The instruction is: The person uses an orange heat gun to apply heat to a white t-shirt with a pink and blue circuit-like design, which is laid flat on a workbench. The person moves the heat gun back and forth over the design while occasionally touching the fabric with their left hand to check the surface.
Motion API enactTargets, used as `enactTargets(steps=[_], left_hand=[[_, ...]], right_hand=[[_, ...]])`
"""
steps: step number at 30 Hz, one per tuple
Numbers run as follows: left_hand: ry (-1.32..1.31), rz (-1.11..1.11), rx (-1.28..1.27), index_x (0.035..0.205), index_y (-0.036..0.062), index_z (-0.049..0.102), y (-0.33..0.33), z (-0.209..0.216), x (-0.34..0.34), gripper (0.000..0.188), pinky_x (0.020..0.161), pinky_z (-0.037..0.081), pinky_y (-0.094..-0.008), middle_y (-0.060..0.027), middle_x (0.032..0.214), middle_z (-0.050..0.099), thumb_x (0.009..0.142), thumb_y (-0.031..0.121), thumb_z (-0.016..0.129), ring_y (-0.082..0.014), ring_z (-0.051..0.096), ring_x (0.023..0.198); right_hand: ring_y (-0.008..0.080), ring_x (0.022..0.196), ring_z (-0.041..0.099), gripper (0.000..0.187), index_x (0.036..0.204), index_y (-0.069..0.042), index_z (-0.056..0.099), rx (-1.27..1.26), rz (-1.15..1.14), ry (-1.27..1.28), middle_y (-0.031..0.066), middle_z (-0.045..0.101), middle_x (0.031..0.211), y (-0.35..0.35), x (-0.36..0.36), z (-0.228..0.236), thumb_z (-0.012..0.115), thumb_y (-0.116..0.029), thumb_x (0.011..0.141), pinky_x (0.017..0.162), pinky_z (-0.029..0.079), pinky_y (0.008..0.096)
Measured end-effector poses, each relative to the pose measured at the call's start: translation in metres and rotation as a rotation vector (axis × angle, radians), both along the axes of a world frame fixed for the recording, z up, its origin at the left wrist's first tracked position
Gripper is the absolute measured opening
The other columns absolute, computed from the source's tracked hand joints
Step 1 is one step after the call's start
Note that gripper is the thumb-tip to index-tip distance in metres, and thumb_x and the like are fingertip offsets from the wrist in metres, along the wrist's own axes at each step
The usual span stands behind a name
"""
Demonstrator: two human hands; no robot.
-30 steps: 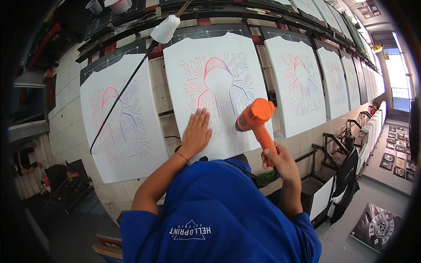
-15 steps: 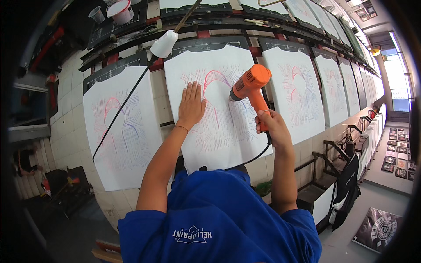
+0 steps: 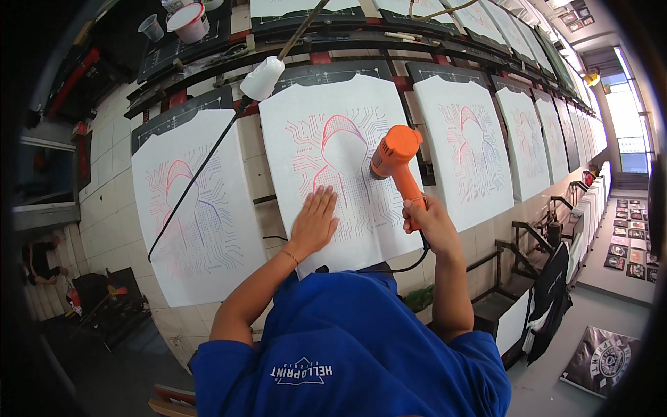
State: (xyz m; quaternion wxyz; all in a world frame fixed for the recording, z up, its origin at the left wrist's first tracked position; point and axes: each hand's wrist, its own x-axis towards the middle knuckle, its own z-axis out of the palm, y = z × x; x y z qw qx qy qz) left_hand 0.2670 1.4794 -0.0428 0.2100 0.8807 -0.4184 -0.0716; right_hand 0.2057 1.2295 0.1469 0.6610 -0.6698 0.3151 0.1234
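Observation:
My right hand (image 3: 432, 221) is closed round the handle of an orange heat gun (image 3: 397, 158). The gun's nozzle points down over the right part of the white printed T-shirt (image 3: 340, 240) in front of me. That shirt lies on a dark board (image 3: 333, 71) and carries a red and blue hooded figure with circuit-like lines. On the print's lower left rests my left hand (image 3: 315, 219), palm down with fingers stretched out. A black cable runs from the gun's handle toward my body.
Similar printed shirts lie to the left (image 3: 191, 278) and right (image 3: 465, 187), on boards in a long row. A white plug connector (image 3: 262, 78) hangs with its black cord crossing the left shirt. A white tub (image 3: 189, 24) and a clear cup (image 3: 151, 28) stand far left.
My left hand has slid down the shirt toward me. The heat gun in my right hand has moved slightly nearer and to the right.

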Motion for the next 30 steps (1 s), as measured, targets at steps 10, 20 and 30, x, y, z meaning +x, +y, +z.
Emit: enactTargets(steps=[10, 20, 30], left_hand=[[-0.048, 0.076, 0.003, 0.147, -0.0051, 0.034, 0.003, -0.002, 0.053, 0.062, 0.121, 0.017, -0.0472, -0.0221, 0.156, 0.03, 0.098, 0.031, 0.047, -0.036, 0.025, 0.146], [-0.2, 0.24, 0.012, 0.147, -0.0036, 0.034, -0.037, -0.025, 0.182, 0.061, 0.121, 0.016, -0.047, -0.022, 0.156, 0.029, 0.099, 0.031, 0.047, -0.0364, 0.023, 0.146], [-0.153, 0.15, -0.029, 0.145, -0.0067, 0.035, -0.03, -0.016, 0.127, 0.061, 0.121, 0.016, -0.0473, -0.0248, 0.154, 0.031, 0.098, 0.029, 0.046, -0.0381, 0.025, 0.145]], right_hand=[[0.0099, 0.061, 0.058, 0.032, 0.101, 0.001, 0.055, -0.059, -0.052, 0.004, 0.0039, 0.059, 0.08, -0.001, -0.004, 0.001, 0.062, -0.029, 0.095, 0.059, 0.049, 0.0255], [0.0106, 0.062, 0.058, 0.034, 0.103, 0.002, 0.055, -0.058, -0.11, -0.071, 0.0048, 0.06, 0.08, -0.008, 0.007, -0.01, 0.062, -0.031, 0.095, 0.058, 0.049, 0.0258], [0.0105, 0.062, 0.058, 0.032, 0.099, 0.003, 0.056, 0.014, -0.206, -0.121, 0.0048, 0.059, 0.08, -0.003, -0.014, -0.007, 0.064, -0.028, 0.095, 0.057, 0.049, 0.0254]])
